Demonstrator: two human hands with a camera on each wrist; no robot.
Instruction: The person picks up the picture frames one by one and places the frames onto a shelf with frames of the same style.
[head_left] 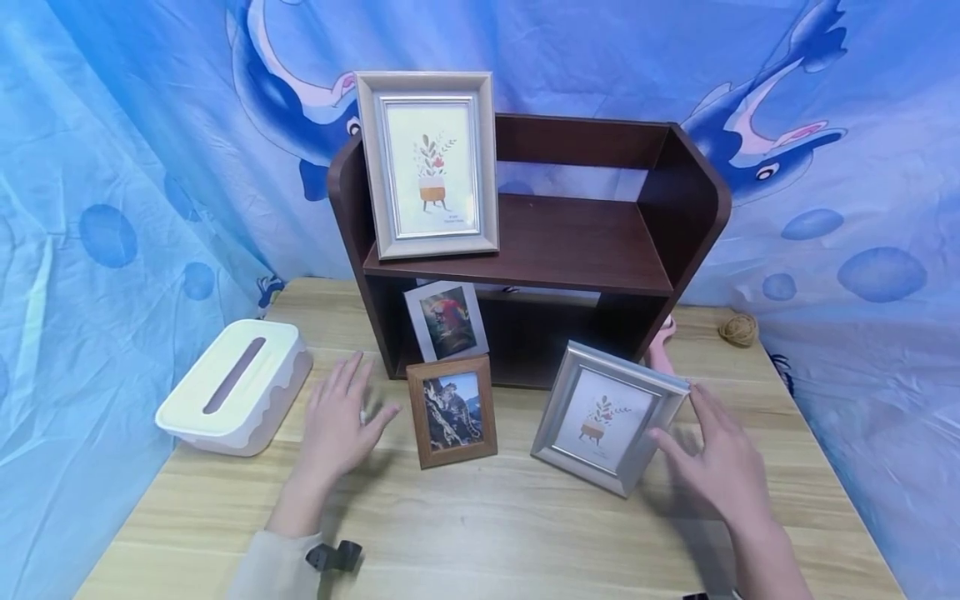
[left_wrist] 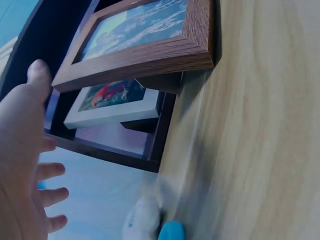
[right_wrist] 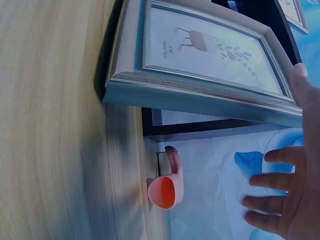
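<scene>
On the table stands a silver picture frame (head_left: 600, 417) with a plant print, leaning back at an angle in front of the shelf. My right hand (head_left: 716, 458) is at its right side, thumb at the upper corner and fingers spread; firm contact is hard to tell. In the right wrist view that thumb meets the edge of the silver frame (right_wrist: 210, 97). My left hand (head_left: 337, 425) hovers with spread fingers left of a brown wooden frame (head_left: 452, 412) showing a leopard picture, and holds nothing. Behind it, a white frame (head_left: 447, 321) with a parrot picture stands at the lower shelf.
A dark brown two-tier shelf (head_left: 585, 242) stands at the back, with a larger beige frame (head_left: 429, 167) on its upper tier. To the left is a white tissue box (head_left: 236, 383). A pink object (head_left: 662, 346) and a twine ball (head_left: 738, 329) lie at the right.
</scene>
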